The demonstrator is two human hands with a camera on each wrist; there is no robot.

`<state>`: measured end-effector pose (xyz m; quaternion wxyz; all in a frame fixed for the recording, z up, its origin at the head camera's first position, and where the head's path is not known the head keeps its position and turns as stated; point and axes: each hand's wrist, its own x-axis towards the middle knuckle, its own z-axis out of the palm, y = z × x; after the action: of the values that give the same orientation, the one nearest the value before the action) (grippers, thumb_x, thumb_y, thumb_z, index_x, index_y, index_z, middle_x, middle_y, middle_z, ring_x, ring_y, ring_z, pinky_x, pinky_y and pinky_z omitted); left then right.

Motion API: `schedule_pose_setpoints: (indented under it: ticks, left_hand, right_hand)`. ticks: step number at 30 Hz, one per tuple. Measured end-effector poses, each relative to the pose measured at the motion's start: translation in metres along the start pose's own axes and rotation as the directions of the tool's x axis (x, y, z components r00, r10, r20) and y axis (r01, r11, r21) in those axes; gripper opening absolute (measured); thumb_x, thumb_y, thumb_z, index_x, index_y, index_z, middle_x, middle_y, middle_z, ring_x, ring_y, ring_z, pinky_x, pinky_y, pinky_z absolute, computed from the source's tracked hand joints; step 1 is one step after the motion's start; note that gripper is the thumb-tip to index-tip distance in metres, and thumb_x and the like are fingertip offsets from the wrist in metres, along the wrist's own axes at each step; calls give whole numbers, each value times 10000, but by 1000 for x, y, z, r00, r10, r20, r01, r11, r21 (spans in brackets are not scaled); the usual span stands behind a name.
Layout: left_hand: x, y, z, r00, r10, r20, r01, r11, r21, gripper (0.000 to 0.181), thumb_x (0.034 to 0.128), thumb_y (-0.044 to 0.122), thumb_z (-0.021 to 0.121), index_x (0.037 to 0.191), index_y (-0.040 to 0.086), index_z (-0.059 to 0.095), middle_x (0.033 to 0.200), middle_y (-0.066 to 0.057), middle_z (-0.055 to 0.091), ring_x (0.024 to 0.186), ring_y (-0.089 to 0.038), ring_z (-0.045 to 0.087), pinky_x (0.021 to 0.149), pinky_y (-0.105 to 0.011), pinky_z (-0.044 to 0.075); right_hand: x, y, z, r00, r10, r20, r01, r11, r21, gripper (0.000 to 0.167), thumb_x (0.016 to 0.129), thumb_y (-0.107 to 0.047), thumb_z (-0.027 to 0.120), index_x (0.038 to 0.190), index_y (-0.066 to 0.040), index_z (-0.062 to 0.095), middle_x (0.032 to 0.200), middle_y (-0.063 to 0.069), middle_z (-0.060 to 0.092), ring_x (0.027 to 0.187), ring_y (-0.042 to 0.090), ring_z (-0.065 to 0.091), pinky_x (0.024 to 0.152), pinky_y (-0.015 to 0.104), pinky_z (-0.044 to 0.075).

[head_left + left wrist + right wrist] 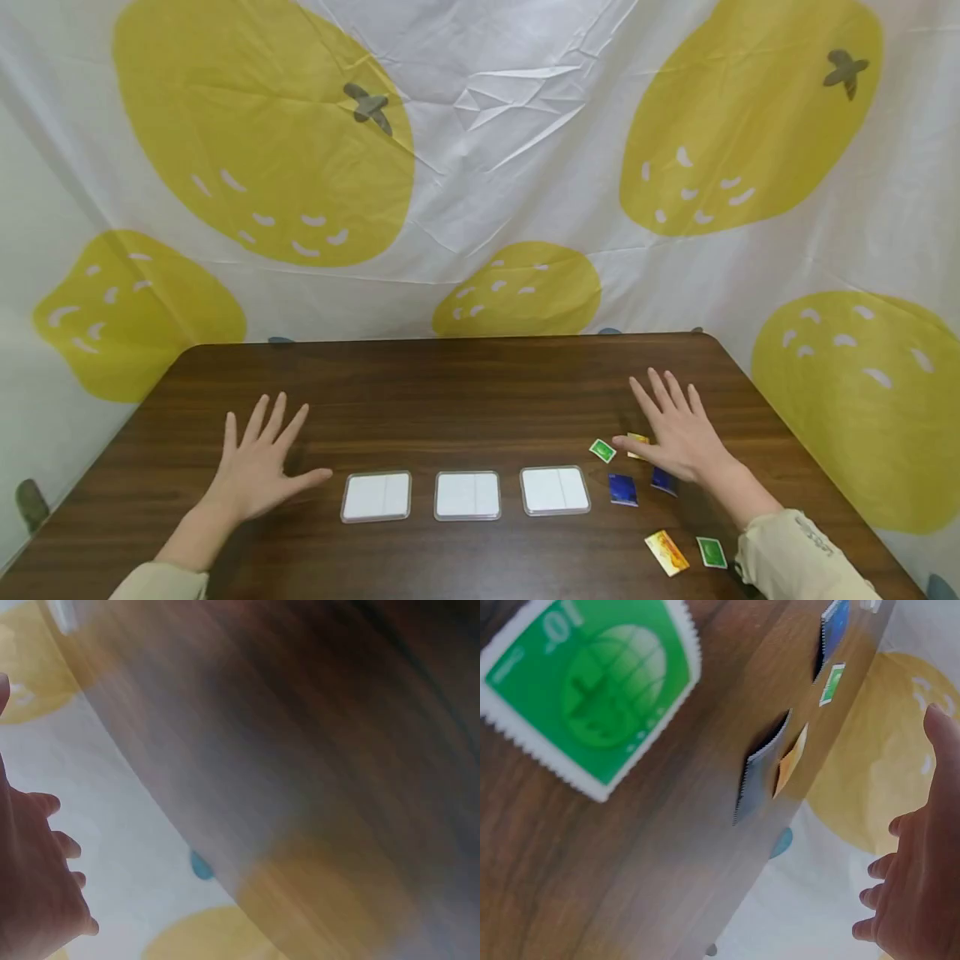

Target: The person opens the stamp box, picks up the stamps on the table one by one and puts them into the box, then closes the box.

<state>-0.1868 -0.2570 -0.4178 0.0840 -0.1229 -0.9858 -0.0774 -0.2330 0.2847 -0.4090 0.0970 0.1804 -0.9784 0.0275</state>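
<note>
Both hands hover over the table with fingers spread, holding nothing. The left hand (255, 475) is left of three clear trays with white inserts: left tray (377, 497), middle tray (467, 496), right tray (555, 490). My right hand (684, 437) is above some stamps at the right, partly hiding a yellow stamp (638, 446) and a blue stamp (663, 481). Beside it lie a green stamp (602, 451) and another blue stamp (622, 490). Nearer the front are an orange-yellow stamp (666, 553) and a green stamp (711, 552), the latter large in the right wrist view (615, 682).
The dark wooden table (450, 400) has rounded far corners. Behind it and at its sides hangs a white cloth (510, 167) printed with large yellow fruit. The left wrist view is mostly blurred tabletop (225, 750).
</note>
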Motion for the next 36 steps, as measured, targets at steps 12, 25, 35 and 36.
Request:
schedule_pose_setpoints:
  ticks: [12,25,35,36]
  left_hand:
    - [14,48,4,990,134,-47,-136,989,-62,953,715,684,547,1423,105,281,1480,-211,134,1361,-361,52,1022,-611,-43]
    - [24,105,16,935,342,-93,-354,907,-229,911,724,670,555,1407,113,326,1477,-120,224,1341,-338,198,1027,-577,184]
    - [26,137,21,929,369,-21,-346,847,-404,880,718,619,612,1393,117,355,1469,-44,269,1339,-270,236,1014,-500,289]
    - [26,139,22,928,373,-16,-347,845,-406,879,716,617,616,1387,110,364,1463,-39,283,1336,-260,247,1016,-486,294]
  right_hand:
    - [1,-4,-5,999,-28,-29,30,999,43,898,798,-606,513,1428,-38,219,1453,274,149,1332,436,83,1016,615,97]
    - [1,-13,-5,999,-40,24,36,990,135,877,830,-567,509,1458,-99,116,1484,219,98,1347,405,72,1035,587,103]
    - [-2,-15,0,994,-101,-44,107,984,141,852,819,-517,563,1451,-103,170,1468,210,183,1332,401,159,1026,573,163]
    - [-3,-15,1,993,-107,-55,114,983,144,853,815,-512,572,1451,-107,175,1466,208,194,1328,400,172,1022,573,173]
